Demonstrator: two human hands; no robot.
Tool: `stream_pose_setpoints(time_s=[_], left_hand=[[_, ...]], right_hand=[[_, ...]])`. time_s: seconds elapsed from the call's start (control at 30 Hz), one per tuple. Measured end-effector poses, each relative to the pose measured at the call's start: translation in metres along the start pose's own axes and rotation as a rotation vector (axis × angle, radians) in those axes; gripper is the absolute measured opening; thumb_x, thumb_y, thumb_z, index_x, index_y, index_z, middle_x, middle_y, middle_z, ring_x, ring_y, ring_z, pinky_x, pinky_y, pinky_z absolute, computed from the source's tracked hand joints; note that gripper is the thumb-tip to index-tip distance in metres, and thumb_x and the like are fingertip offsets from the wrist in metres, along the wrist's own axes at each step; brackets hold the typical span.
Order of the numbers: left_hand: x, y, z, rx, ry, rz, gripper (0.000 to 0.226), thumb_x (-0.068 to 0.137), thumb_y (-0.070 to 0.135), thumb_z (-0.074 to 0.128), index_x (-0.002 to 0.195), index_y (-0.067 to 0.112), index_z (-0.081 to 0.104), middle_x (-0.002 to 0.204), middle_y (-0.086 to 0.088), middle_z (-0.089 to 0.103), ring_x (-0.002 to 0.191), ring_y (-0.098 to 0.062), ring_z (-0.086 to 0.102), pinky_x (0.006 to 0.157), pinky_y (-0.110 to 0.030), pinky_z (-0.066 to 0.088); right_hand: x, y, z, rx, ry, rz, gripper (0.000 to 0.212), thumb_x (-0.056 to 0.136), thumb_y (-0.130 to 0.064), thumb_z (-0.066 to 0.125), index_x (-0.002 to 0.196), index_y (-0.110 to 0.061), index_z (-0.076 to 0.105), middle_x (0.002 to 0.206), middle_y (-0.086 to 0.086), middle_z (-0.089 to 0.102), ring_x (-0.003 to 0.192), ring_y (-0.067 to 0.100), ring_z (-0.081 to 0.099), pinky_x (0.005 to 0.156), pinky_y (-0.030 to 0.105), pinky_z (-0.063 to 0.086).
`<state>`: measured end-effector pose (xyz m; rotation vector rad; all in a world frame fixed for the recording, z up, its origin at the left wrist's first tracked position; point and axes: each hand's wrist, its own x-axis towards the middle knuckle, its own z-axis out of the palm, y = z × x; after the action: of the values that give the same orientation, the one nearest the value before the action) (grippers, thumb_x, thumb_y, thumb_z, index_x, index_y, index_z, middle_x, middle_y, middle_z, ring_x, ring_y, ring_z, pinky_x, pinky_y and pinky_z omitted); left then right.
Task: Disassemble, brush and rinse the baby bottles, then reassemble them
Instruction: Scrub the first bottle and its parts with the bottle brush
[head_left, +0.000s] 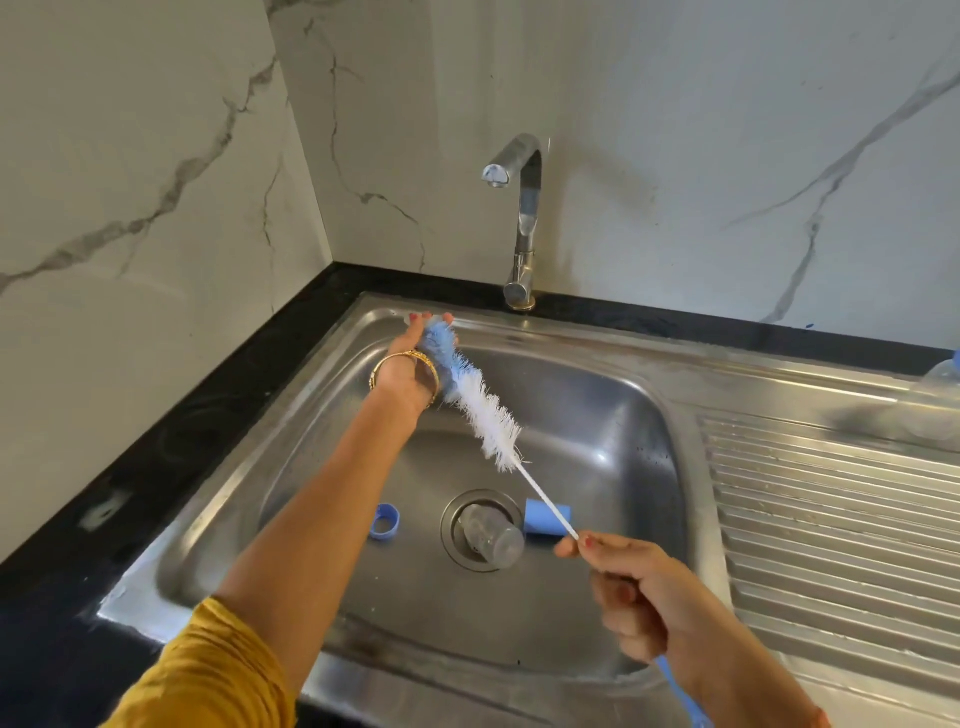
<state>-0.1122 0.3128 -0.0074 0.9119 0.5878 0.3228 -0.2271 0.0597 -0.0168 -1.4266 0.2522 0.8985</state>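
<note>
Steel sink (613, 332) holding bottle (491, 538), ring (384, 522), both hands' fingers gripping brush (483, 410)

Blue-and-white brush (470, 397), blue cap (549, 518) — steel-grey sink (597, 597), veined white marble wall (156, 156)

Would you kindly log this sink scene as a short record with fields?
left hand: grips the blue bristle tip of the blue-and-white bottle brush
right hand: pinches the brush's white stem
tap: chrome tap, no water visible
sink contents: clear plastic bottle lying over the drain; blue ring collar to its left; blue cap to its right
drainboard: another clear bottle, partly out of frame
</note>
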Motion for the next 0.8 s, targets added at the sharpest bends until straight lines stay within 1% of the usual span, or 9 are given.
stream_pose_setpoints(time_s=[0.1, 0.17, 0.33, 0.4, 0.47, 0.53, 0.63, 0.73, 0.8], left_hand=[[0.006, 0.002, -0.017, 0.08, -0.043, -0.134, 0.018, 0.092, 0.036, 0.053, 0.087, 0.019, 0.058, 0.091, 0.002, 0.068, 0.075, -0.013, 0.063, 0.064, -0.028, 0.052], [0.011, 0.009, -0.024, 0.138, -0.067, -0.184, 0.02, 0.087, 0.038, 0.059, 0.09, 0.018, 0.061, 0.083, 0.003, 0.069, 0.075, -0.014, 0.063, 0.059, -0.028, 0.05], [0.011, 0.014, -0.022, 0.416, 0.056, -0.174, 0.019, 0.084, 0.037, 0.062, 0.074, 0.022, 0.058, 0.07, 0.005, 0.063, 0.064, -0.011, 0.059, 0.064, -0.027, 0.041], [0.011, 0.013, -0.022, 0.456, 0.089, -0.156, 0.02, 0.084, 0.038, 0.062, 0.074, 0.021, 0.056, 0.07, 0.004, 0.06, 0.062, -0.01, 0.056, 0.059, -0.024, 0.04], [0.015, 0.012, -0.026, 0.415, 0.081, -0.128, 0.018, 0.083, 0.038, 0.064, 0.077, 0.022, 0.058, 0.079, 0.003, 0.061, 0.072, -0.011, 0.057, 0.062, -0.025, 0.042], [0.015, 0.014, -0.027, 0.294, -0.015, -0.092, 0.016, 0.085, 0.036, 0.062, 0.084, 0.02, 0.062, 0.088, 0.003, 0.066, 0.084, -0.014, 0.061, 0.074, -0.029, 0.047], [0.012, 0.014, -0.029, -0.084, -0.241, -0.063, 0.013, 0.084, 0.026, 0.06, 0.082, 0.017, 0.069, 0.087, 0.002, 0.072, 0.08, -0.016, 0.068, 0.065, -0.03, 0.055], [0.008, 0.011, -0.03, -0.222, -0.327, -0.086, 0.012, 0.083, 0.024, 0.058, 0.084, 0.017, 0.068, 0.09, 0.002, 0.072, 0.08, -0.016, 0.068, 0.064, -0.03, 0.057], [0.008, 0.015, -0.023, 0.034, -0.218, -0.118, 0.017, 0.092, 0.025, 0.052, 0.098, 0.014, 0.064, 0.102, 0.0, 0.069, 0.086, -0.016, 0.066, 0.063, -0.026, 0.056]], right_hand=[[0.0, 0.004, -0.002, -0.567, 0.288, -0.401, 0.027, 0.091, -0.011, 0.053, 0.076, -0.02, 0.074, 0.045, -0.003, 0.042, 0.04, 0.015, 0.035, 0.04, 0.021, 0.031], [-0.004, 0.007, 0.0, -1.065, 0.542, -0.659, 0.021, 0.087, -0.009, 0.055, 0.085, -0.022, 0.071, 0.053, 0.002, 0.057, 0.051, 0.025, 0.048, 0.052, 0.031, 0.037], [-0.012, 0.005, 0.004, -1.483, 0.705, -0.821, 0.044, 0.034, -0.001, 0.083, 0.074, -0.012, 0.069, 0.037, 0.0, 0.047, 0.022, 0.025, 0.041, 0.024, 0.024, 0.028], [-0.013, 0.004, 0.011, -1.562, 0.655, -0.791, 0.048, 0.038, -0.008, 0.084, 0.084, -0.013, 0.071, 0.043, 0.002, 0.051, 0.027, 0.026, 0.047, 0.027, 0.026, 0.032], [-0.013, 0.006, 0.02, -1.435, 0.521, -0.573, 0.026, 0.071, -0.015, 0.071, 0.096, -0.022, 0.068, 0.057, 0.001, 0.062, 0.049, 0.025, 0.059, 0.044, 0.029, 0.04], [-0.001, 0.004, 0.011, -0.696, 0.212, -0.343, 0.02, 0.092, -0.015, 0.053, 0.089, -0.025, 0.07, 0.045, -0.005, 0.049, 0.039, 0.013, 0.046, 0.041, 0.02, 0.032], [0.005, 0.002, -0.004, 0.192, -0.156, 0.082, 0.021, 0.082, -0.023, 0.056, 0.073, -0.021, 0.074, 0.04, -0.008, 0.022, 0.03, 0.003, 0.013, 0.031, 0.006, 0.014], [0.007, 0.0, -0.008, 0.146, -0.145, 0.101, 0.023, 0.082, -0.022, 0.055, 0.07, -0.018, 0.074, 0.04, -0.009, 0.022, 0.029, 0.003, 0.013, 0.032, 0.005, 0.013], [0.015, 0.0, -0.009, -0.282, 0.091, -0.142, 0.031, 0.094, -0.013, 0.049, 0.074, -0.018, 0.071, 0.036, -0.008, 0.031, 0.028, 0.003, 0.025, 0.034, 0.014, 0.022]])
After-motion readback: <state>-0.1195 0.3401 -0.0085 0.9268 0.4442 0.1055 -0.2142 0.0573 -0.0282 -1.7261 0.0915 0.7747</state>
